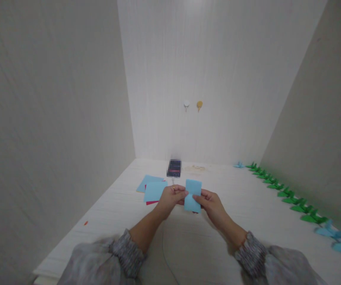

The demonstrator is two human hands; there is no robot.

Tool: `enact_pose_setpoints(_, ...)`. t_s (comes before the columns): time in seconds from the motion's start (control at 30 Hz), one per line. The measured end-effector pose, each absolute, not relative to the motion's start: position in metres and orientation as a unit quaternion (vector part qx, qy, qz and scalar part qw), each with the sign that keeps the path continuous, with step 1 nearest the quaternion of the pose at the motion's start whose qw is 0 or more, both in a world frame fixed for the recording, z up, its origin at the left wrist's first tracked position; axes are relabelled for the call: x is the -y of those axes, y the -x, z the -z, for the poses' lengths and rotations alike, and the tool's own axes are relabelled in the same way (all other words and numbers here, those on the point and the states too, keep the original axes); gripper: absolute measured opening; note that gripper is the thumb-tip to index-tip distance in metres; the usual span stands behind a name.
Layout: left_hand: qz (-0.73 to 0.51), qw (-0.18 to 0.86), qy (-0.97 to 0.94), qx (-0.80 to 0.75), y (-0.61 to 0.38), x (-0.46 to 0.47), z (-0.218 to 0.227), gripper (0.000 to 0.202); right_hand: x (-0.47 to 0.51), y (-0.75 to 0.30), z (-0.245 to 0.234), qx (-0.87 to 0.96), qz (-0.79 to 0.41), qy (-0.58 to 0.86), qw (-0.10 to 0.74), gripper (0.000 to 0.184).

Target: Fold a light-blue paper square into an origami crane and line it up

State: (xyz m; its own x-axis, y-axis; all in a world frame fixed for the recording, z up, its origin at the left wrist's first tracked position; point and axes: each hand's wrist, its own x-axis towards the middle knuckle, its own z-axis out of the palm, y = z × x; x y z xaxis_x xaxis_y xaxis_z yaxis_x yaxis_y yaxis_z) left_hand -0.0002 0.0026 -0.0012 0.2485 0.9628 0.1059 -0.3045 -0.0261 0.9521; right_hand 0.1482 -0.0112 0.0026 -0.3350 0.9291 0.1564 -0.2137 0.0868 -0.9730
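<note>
Both hands hold one light blue piece of paper [193, 186] above the white table, upright and narrow like a folded rectangle. My left hand [172, 198] pinches its left edge, thumb on the near face, with a ring on one finger. On the opposite edge my right hand [210, 202] grips it the same way, thumb pressed near the middle. The fingers behind the paper are partly hidden. Just left of my left hand lies a blue paper sheet [154, 191] over red paper, overlapping another blue sheet [147, 182].
A phone [174, 168] with a cable [166, 259] stands near the back wall. Along the right side runs a row of folded green paper figures [287, 193], with blue ones [327, 229] at its near end. A small orange piece [86, 223] lies at left. Two hooks [199, 104] hang on the wall.
</note>
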Motion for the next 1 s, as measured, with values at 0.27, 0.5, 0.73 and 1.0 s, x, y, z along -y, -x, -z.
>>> enact_pose_setpoints(0.27, -0.514, 0.627, -0.494, -0.314, 0.002, 0.003, -0.007, 0.025, 0.015, -0.147, -0.008, 0.501, -0.633, 0.305, 0.505, 0.015)
enact_pose_setpoints(0.5, -0.497, 0.668, -0.474, -0.285, 0.002, 0.006, -0.012, 0.014, 0.016, -0.146, -0.007, 0.510, -0.610, 0.316, 0.517, 0.009)
enact_pose_setpoints(0.73, -0.464, 0.697, -0.456, -0.303, 0.000, 0.010, -0.014, 0.032, 0.013, -0.146, -0.005, 0.528, -0.580, 0.322, 0.530, 0.008)
enact_pose_setpoints(1.0, -0.464, 0.620, -0.512, -0.373, 0.001, 0.001, -0.003, 0.031, 0.008, -0.153, -0.004, 0.618, -0.445, 0.360, 0.539, 0.018)
